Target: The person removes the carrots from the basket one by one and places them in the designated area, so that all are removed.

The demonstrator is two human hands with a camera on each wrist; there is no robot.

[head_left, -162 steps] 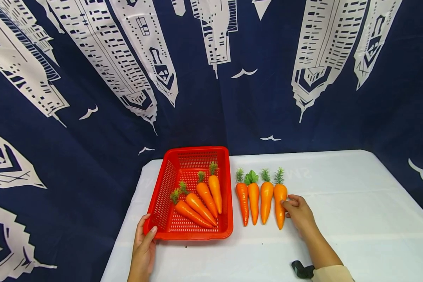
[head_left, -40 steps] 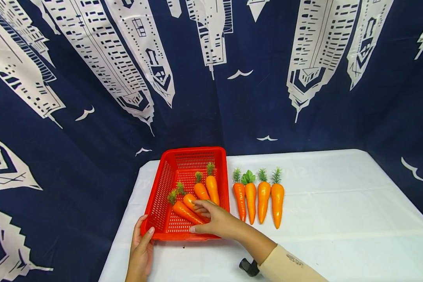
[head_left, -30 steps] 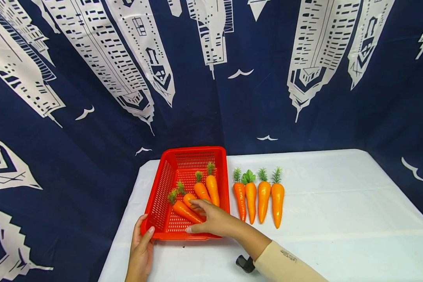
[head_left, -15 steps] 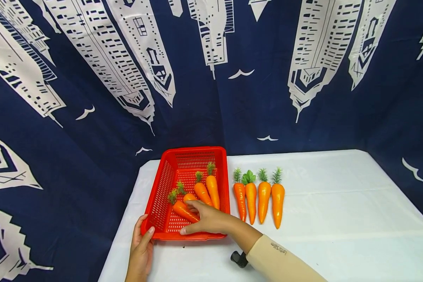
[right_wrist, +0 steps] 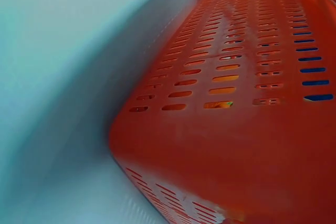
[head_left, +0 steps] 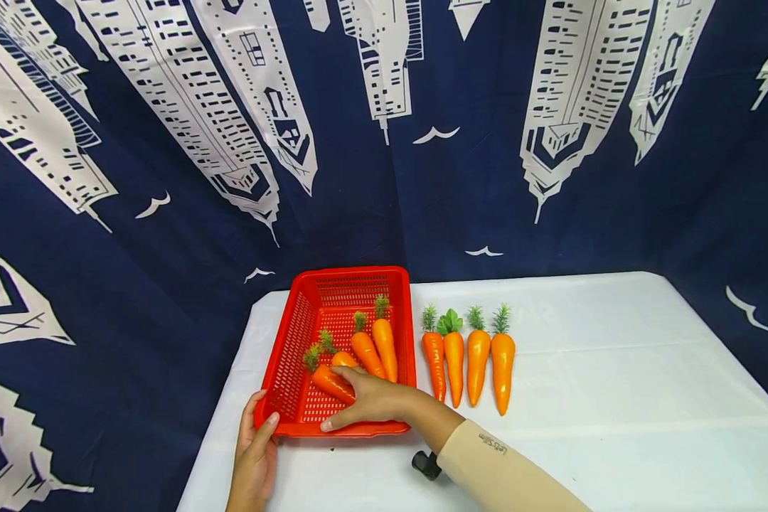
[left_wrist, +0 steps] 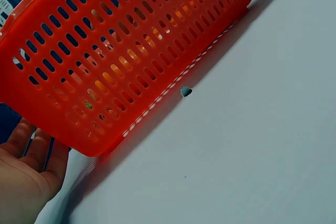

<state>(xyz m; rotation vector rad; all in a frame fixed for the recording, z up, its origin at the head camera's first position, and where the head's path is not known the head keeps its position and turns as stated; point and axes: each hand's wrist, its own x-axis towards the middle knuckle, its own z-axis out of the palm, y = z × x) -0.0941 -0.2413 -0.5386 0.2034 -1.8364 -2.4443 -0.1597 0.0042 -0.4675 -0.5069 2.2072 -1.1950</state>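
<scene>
A red plastic basket (head_left: 270, 387) with slotted walls stands at the left of the white table. My left hand (head_left: 256, 451) grips its near left corner, thumb on the rim and fingers around the outer wall; in the left wrist view the fingers of that hand (left_wrist: 29, 174) lie against the basket's wall (left_wrist: 73, 124). Inside the basket lie several toy carrots with green tops. My right hand (head_left: 371, 398) reaches over the near wall, thumb and fingers spread above the leftmost carrot (head_left: 331, 384) and the carrot beside it (head_left: 344, 360). It hides their lower ends.
Right of the basket several more carrots lie in a row, the outermost carrot (head_left: 503, 373) farthest right. A black device (head_left: 426, 465) sits by the right sleeve (head_left: 496, 462). A dark blue cloth (head_left: 358, 220) printed with white buildings hangs behind the table (head_left: 614, 370).
My right hand has left the outermost carrot of the row and come over the basket. In the last second it has shifted slightly left. The left hand keeps its grip.
</scene>
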